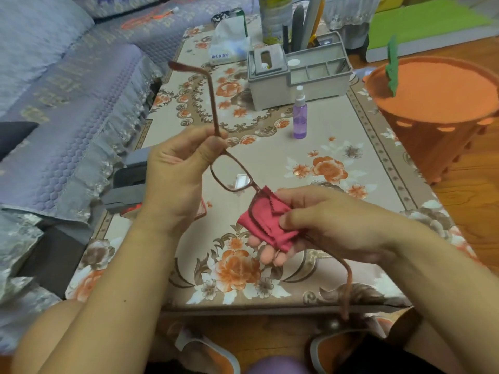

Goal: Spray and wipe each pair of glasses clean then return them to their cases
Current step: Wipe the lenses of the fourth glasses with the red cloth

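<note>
Wiping stage — left hand [175,168] pinches the glasses [232,174] at one hinge; right hand [318,225] pinches the cloth [266,225] around the other lens, frame slanting between them.

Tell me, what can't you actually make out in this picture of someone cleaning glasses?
Only the head view is available.
- Second lens of the glasses: covered by the red cloth in the right hand.
- Cases at the table's left edge: partly behind the left hand, so whether they hold anything is unclear.
- Print on the tissue pack: too small to read.
- Tall can: cut off by the top edge.
</note>
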